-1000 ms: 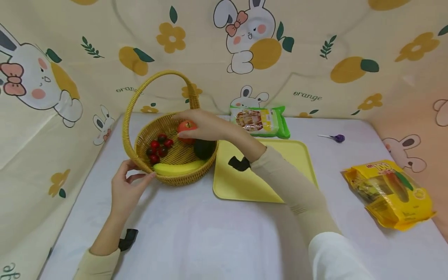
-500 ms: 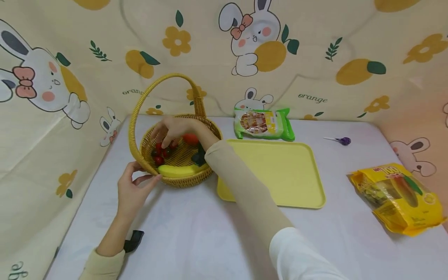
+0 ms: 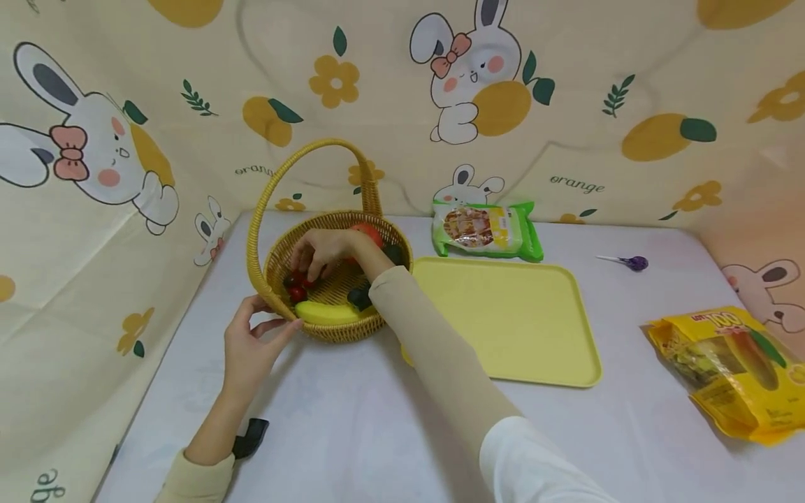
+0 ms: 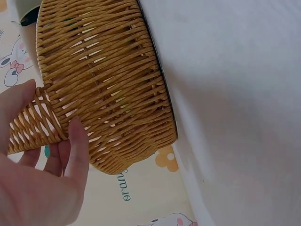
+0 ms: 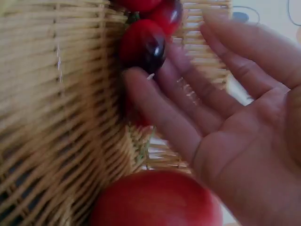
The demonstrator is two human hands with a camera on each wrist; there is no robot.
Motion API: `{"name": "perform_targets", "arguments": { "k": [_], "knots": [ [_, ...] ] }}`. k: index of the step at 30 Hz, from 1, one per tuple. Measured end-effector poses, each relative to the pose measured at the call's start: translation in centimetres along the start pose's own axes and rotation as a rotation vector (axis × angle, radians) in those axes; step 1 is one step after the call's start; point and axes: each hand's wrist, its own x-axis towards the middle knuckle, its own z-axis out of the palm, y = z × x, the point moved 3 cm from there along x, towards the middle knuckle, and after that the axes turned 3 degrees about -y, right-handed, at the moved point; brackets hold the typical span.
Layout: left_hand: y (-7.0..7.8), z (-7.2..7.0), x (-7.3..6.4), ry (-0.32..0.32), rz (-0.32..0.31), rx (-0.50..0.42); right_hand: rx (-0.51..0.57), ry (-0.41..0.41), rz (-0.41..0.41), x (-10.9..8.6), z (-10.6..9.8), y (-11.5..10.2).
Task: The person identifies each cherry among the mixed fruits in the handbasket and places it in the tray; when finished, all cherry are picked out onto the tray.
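Observation:
A yellow-brown wicker basket (image 3: pixel 339 334) with a tall arched handle stands at the left. My left hand (image 3: pixel 254 346) holds it where the handle meets the near-left rim; in the left wrist view the thumb and fingers lie around the handle base. Inside the basket, my right hand (image 3: pixel 327 251) reaches down to a bunch of small, round, dark red fruits (image 5: pixel 141 47). One fingertip touches a fruit, and the fingers are spread around the bunch, not closed. A banana (image 3: pixel 323 313), a round red fruit (image 5: pixel 157 202) and a dark green fruit (image 3: pixel 395 253) also lie in the basket.
A yellow tray (image 3: pixel 509 321) lies right of the basket, partly under my right sleeve. Behind it is a green snack packet (image 3: pixel 484 230). A purple lollipop (image 3: pixel 636 263) and a yellow mango-printed bag (image 3: pixel 729 370) lie at the right. Printed cloth rises behind the table.
My right hand has moved from the round red fruit leftward to the bunch of small red fruits. My left hand keeps its hold on the basket. The head view has shifted slightly.

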Motion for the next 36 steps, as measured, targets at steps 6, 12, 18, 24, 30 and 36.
{"name": "perform_targets", "arguments": {
  "k": [6, 12, 18, 24, 30, 36],
  "knots": [
    [0.0, 0.0, 0.0, 0.005, 0.008, -0.012, -0.053, -0.015, -0.002, 0.4, 0.5, 0.5],
    [0.0, 0.1, 0.0, 0.013, -0.037, -0.078, -0.125, -0.023, -0.001, 0.8, 0.9, 0.7],
    [0.1, 0.1, 0.0, 0.015, -0.053, -0.078, -0.165, -0.015, -0.009, 1.2, 1.1, 0.7],
    [-0.2, 0.2, 0.0, 0.029, -0.080, -0.103, -0.226, -0.061, -0.005, 1.4, 1.4, 0.8],
    [-0.5, 0.2, 0.0, 0.028, -0.091, -0.105, -0.145, -0.047, 0.004, 0.5, 1.1, 0.4],
    [0.1, 0.1, 0.0, 0.031, -0.057, -0.122, -0.144, 0.021, -0.148, -3.0, -0.4, -1.6]
  ]
}}
